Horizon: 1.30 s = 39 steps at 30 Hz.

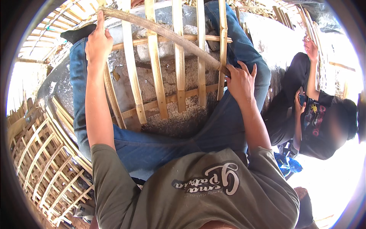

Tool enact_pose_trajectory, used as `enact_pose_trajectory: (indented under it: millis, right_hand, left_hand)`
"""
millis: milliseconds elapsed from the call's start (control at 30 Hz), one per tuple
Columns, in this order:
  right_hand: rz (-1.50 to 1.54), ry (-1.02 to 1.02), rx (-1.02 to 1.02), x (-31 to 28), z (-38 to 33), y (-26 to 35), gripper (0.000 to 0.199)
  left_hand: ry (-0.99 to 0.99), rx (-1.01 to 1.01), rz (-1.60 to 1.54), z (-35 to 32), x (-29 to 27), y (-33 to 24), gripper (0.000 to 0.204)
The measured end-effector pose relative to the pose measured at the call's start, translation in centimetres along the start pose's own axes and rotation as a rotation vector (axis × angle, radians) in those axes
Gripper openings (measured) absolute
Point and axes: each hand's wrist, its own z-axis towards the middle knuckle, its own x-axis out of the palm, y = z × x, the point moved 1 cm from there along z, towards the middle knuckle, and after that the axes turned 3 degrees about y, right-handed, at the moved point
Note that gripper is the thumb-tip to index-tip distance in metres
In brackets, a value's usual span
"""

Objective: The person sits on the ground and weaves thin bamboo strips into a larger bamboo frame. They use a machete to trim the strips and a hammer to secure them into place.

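A frame of pale bamboo slats (155,68) stands between my knees, with thin crosspieces joining the upright strips. A long brown wooden stick (164,32) lies slantwise across the slats, its left end high and its right end lower and darker. My left hand (98,45) is closed around the leftmost slat (113,95), its index finger stretched up to the stick's left end. The curled fingers are partly hidden behind the hand. At the stick's right end, my right hand (242,82) grips it between thumb and fingers, close to the rightmost slat (222,49).
A large grey rounded block (57,82) lies beneath the frame, between my legs in blue jeans (160,149). Woven bamboo panels (45,160) are at the left. Another person (324,122) in dark clothes sits at the right, near a blue plastic bag (288,164).
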Motion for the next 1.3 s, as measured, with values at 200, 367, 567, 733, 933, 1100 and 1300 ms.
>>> enact_pose_trajectory:
  millis: [200, 367, 567, 733, 933, 1100, 1300]
  right_hand:
    - [0.002, 0.211, 0.028, -1.5, 1.5, -0.7, 0.032]
    - [0.123, 0.029, -0.093, -0.7, 0.9, -2.1, 0.039]
    - [0.112, 0.006, -0.103, 0.1, 0.8, -2.2, 0.037]
    - [0.089, 0.017, -0.075, 0.1, 0.9, -1.9, 0.032]
    - [0.074, 0.043, -0.042, 0.0, 1.1, -1.7, 0.036]
    - [0.036, 0.046, -0.059, -0.5, 1.5, -0.9, 0.033]
    - [0.093, 0.020, -0.055, -0.4, 0.7, -1.3, 0.040]
  left_hand:
    - [0.028, 0.016, -0.009, 0.1, -0.1, 0.2, 0.072]
    - [-0.025, 0.018, -0.030, 0.1, -0.3, 0.6, 0.070]
    - [-0.018, 0.010, -0.013, 0.4, 0.4, 0.8, 0.072]
    - [-0.007, -0.006, -0.027, 0.4, 0.2, 0.6, 0.075]
    - [-0.074, 0.070, -0.058, 0.4, 0.7, 0.0, 0.076]
    - [-0.042, 0.108, -0.097, 0.0, -0.2, 0.7, 0.075]
    - [0.006, 0.050, -0.024, 0.0, 0.3, -0.1, 0.085]
